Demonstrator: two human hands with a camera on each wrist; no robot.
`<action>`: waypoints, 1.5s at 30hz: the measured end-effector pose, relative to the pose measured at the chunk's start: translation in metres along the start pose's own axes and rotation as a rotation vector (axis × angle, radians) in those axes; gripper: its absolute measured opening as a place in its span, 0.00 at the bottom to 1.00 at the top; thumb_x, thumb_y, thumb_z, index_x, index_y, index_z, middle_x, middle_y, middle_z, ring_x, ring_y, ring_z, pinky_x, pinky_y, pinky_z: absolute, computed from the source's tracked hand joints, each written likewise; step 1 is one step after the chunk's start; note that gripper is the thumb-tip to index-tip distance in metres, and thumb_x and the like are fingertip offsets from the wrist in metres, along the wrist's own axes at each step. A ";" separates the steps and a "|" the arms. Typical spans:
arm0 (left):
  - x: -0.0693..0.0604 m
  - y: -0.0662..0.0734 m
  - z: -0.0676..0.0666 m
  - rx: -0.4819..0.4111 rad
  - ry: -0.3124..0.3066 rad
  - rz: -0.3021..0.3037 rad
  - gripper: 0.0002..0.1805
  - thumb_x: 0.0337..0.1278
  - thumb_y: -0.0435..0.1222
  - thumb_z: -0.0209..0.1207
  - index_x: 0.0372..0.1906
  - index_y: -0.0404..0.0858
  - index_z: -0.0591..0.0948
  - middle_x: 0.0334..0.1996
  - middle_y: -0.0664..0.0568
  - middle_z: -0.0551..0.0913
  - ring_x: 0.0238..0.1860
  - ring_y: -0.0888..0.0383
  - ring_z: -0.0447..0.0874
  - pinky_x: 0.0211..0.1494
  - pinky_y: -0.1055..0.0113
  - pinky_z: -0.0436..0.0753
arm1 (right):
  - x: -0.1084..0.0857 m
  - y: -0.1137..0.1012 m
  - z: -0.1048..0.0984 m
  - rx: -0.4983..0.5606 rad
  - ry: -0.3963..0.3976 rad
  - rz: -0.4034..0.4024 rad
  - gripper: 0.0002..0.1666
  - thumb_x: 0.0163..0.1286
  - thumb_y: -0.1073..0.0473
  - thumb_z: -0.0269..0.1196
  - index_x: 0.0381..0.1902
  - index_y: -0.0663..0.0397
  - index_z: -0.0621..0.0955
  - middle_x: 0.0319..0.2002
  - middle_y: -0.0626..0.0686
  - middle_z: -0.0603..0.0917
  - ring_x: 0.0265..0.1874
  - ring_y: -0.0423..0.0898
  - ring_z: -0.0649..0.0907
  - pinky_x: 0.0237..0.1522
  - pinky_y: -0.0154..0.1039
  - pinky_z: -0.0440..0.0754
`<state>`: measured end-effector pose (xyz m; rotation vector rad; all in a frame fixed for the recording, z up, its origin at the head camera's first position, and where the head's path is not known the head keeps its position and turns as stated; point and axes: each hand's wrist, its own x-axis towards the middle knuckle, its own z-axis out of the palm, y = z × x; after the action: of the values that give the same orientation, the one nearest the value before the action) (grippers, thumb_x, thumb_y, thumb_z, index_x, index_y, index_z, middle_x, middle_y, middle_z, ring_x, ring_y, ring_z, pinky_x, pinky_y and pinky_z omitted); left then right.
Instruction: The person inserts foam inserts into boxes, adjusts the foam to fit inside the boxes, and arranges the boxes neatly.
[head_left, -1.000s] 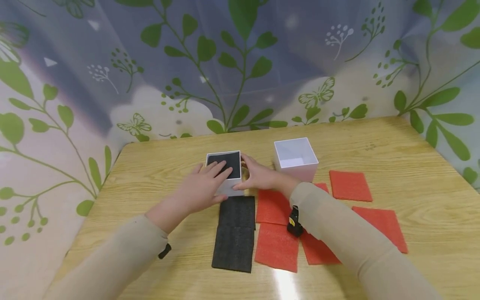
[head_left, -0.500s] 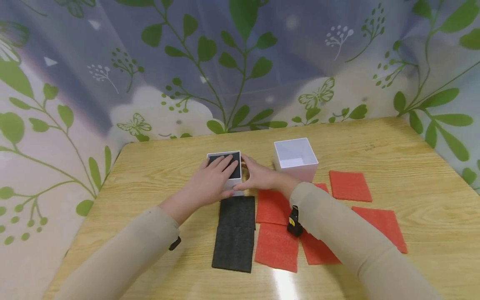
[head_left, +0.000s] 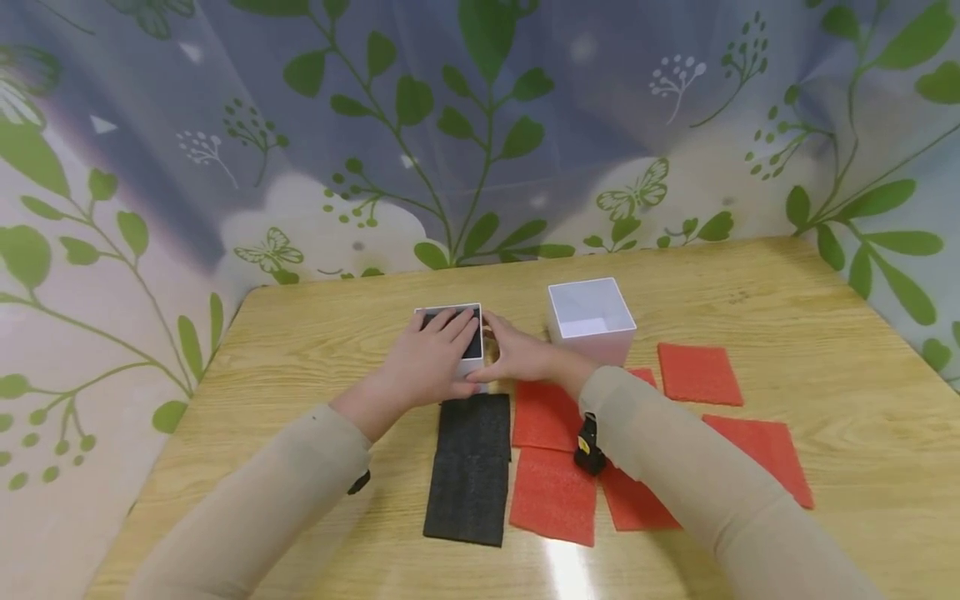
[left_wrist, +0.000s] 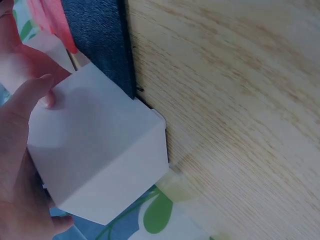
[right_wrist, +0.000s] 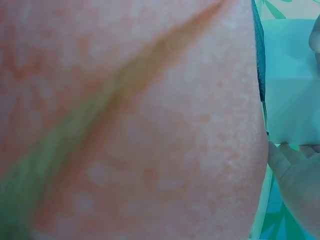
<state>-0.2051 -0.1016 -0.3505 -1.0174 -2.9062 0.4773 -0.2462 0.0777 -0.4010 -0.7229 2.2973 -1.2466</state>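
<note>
From my remote seat, nearest first: one black square [head_left: 467, 502] flat on the desk [head_left: 322, 342], a second black square [head_left: 474, 423] right behind it, edges meeting or slightly overlapped, can't tell. To their right, red squares: one red square [head_left: 555, 497] alongside, more round and under the right arm; I count at least five, part hidden.

Next, the hands. Left hand [head_left: 427, 358]: fingers straight, a little apart, laid on a black square [head_left: 473, 344] inside the left box [left_wrist: 100, 135], seemingly pressing it down. Right hand [head_left: 517, 348]: thumb at the near corner, fingers curved along the right side, gripping the left box, I'd say to steady it. It sits upright just behind the loose blacks.

Farther right, the right box [head_left: 596, 348]; no square visible in it. Leafy curtain [head_left: 487, 125] at the back.

Progress, my judgement: part-way. At least one black boxed, anything beneath hidden; two blacks left out, and the reds look unstarted.
</note>
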 end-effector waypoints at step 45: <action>-0.042 -0.009 0.004 -0.110 0.317 0.012 0.22 0.55 0.50 0.62 0.41 0.35 0.84 0.43 0.46 0.82 0.46 0.48 0.80 0.57 0.43 0.69 | 0.000 -0.013 -0.004 -0.053 0.036 0.016 0.69 0.50 0.47 0.73 0.73 0.46 0.37 0.72 0.55 0.45 0.68 0.50 0.57 0.62 0.46 0.64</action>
<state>-0.1779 -0.1347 -0.3484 -1.0178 -2.6681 0.1407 -0.2456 0.0745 -0.3876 -0.7040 2.3686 -1.2048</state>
